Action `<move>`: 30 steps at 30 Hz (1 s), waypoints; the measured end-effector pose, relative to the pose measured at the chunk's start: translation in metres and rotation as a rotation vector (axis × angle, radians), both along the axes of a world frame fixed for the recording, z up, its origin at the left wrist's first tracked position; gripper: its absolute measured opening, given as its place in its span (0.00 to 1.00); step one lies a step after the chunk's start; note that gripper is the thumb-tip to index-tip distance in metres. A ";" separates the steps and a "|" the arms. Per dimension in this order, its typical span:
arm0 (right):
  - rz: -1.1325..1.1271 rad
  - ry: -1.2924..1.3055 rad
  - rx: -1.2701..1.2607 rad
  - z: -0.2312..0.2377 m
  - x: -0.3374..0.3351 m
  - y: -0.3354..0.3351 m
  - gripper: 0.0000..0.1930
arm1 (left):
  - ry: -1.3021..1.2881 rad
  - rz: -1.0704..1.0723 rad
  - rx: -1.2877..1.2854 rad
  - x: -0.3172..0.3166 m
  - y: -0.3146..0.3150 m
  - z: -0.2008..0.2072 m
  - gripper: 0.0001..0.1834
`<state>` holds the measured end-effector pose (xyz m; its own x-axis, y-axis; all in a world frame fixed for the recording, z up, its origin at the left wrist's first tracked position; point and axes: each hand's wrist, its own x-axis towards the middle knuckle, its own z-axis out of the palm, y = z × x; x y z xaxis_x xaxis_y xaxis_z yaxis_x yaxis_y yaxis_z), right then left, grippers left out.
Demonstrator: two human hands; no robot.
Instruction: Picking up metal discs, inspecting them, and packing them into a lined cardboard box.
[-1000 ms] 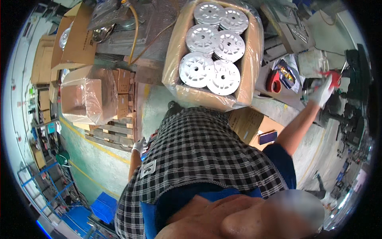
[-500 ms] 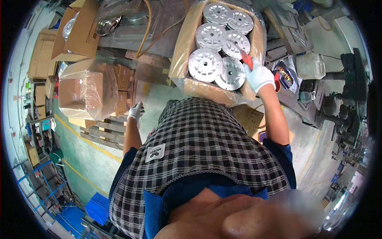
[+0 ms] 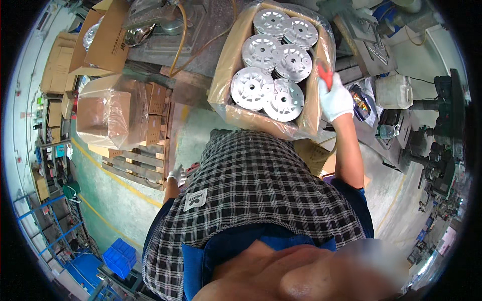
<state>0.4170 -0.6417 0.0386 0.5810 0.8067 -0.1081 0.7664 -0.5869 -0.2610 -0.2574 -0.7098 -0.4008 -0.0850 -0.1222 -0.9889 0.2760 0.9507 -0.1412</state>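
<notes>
My right hand (image 3: 336, 102), in a white glove, is closed round a red hand tool (image 3: 325, 75) just beyond the right side of a cardboard box (image 3: 305, 131) lined with clear plastic. The tool's working end is too blurred to make out. Several silver spoked metal wheels (image 3: 252, 89) lie in the box in stacks, their top faces up. My left hand (image 3: 176, 175), also gloved in white, hangs low beside my checked apron (image 3: 251, 180). Its fingers are apart, with nothing seen in them.
At left, a plastic-covered carton (image 3: 103, 113) stands on a wooden pallet (image 3: 135, 170). An open carton (image 3: 103, 47) stands behind it. A yellow hose (image 3: 182, 47) crosses the grey machine table. On the right are a white jug (image 3: 394, 92) and a workbench; a blue crate (image 3: 119, 257) sits lower left.
My right hand has moved right with the red tool, from above the wheels to beyond the box's side. The left hand has dropped lower and nearer my body. The view has shifted slightly.
</notes>
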 end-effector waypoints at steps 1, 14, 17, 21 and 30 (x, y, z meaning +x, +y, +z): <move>-0.003 0.012 0.022 0.005 0.002 0.000 0.20 | -0.034 0.050 0.077 0.012 0.008 0.013 0.18; -0.288 0.392 0.876 -0.004 0.159 -0.068 0.19 | -0.145 0.123 0.509 0.018 0.001 0.017 0.22; -0.416 0.398 0.969 -0.007 0.221 -0.066 0.17 | -0.599 0.272 0.493 0.009 0.007 -0.024 0.23; -0.511 0.504 1.056 -0.007 0.277 -0.054 0.20 | -0.204 0.078 0.512 0.012 0.048 0.000 0.22; -0.400 0.285 0.505 -0.060 0.335 0.027 0.32 | 0.029 -0.135 0.642 0.061 0.026 0.106 0.20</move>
<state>0.7519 -0.6147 -0.0213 0.8480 0.5290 0.0316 0.3787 -0.5632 -0.7344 -0.1966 -0.6841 -0.2950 -0.0858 0.5055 -0.8586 0.4031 0.8057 0.4341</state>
